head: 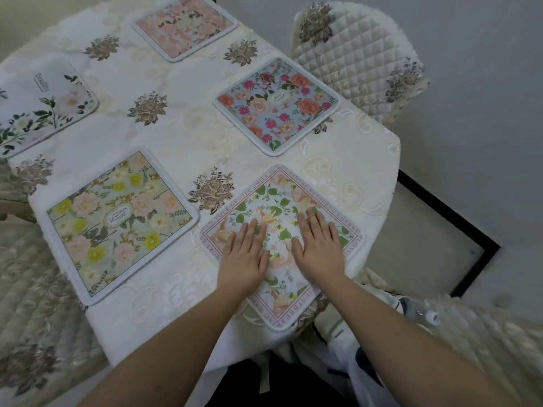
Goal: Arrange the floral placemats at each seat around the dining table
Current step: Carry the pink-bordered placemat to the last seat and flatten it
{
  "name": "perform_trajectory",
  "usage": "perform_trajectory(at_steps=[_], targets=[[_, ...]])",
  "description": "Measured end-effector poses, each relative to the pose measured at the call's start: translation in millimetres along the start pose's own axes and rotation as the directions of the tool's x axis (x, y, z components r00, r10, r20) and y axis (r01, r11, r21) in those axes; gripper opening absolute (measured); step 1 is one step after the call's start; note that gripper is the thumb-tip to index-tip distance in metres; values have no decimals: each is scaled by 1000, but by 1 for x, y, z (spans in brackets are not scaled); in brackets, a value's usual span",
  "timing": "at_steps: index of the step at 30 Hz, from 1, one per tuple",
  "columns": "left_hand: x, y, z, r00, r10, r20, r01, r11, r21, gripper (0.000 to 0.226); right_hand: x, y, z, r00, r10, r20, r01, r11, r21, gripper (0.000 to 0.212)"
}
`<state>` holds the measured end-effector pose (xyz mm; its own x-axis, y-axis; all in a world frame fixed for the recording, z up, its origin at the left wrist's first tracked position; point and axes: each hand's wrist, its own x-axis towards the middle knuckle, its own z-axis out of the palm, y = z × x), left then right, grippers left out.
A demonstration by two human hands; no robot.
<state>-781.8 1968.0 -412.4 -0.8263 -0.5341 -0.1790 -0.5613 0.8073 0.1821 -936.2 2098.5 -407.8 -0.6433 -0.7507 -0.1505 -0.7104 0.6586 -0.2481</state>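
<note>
While four other placemats lie farther across the table (182, 92), I press my left hand (245, 254) and right hand (318, 245) flat, fingers straight, on the nearest placemat (282, 198).

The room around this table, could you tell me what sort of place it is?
Probably a home dining room: a table under an embroidered cloth, floral placemats laid out, and a quilt-covered chair beside it.

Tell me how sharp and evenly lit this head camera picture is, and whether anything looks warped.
Head view: soft, even light, no glare; faint shadows under both flat hands, left hand and right hand, on the text-bordered floral placemat. Wide-angle bending curves the white embroidered tablecloth edges. The lower-right corner smears with motion blur, and the pink placemat looks soft.
</note>
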Motion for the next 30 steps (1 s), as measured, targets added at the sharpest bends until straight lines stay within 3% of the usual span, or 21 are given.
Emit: perform_trajectory(at_steps=[14,21,24,30], targets=[[-44,-49,-9,997,40,66,-40,999,2,66,-7,57,-13,995,102,17,-102,995,-10,67],[-66,-83,-10,996,74,52,-74,997,12,60,-14,62,-29,917,398,23,-398,915,57,66],[-69,-94,-16,999,44,3,-44,999,26,56,-21,32,-34,938,345,-18,-342,934,104,64],[-28,-76,-29,995,88,-39,-88,996,-5,58,-34,-68,-19,984,120,130,-143,972,186,66]])
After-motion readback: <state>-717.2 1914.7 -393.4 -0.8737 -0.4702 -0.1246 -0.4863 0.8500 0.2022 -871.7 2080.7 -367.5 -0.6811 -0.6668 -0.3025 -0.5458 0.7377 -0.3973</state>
